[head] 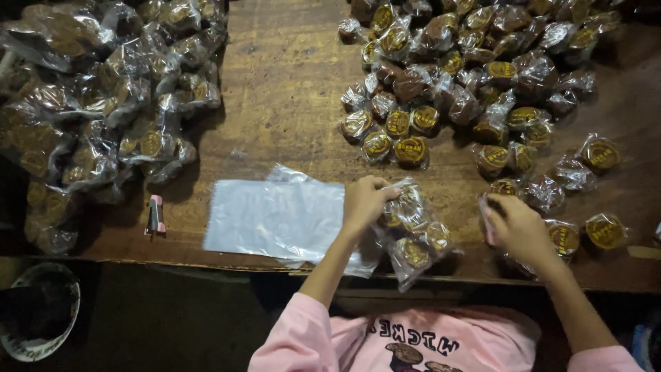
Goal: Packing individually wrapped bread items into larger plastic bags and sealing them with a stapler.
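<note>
My left hand (363,200) pinched shut the mouth of a clear bag of wrapped cakes (413,234). My right hand (520,227) closed around one wrapped cake (487,217), empty bags (275,217) lying left of both.

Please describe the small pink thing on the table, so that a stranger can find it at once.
Look at the wooden table, at its near edge on the left. Between the heap of filled bags and the stack of flat clear bags lies a small pink and dark stapler. It alone is solid and unwrapped.
</note>
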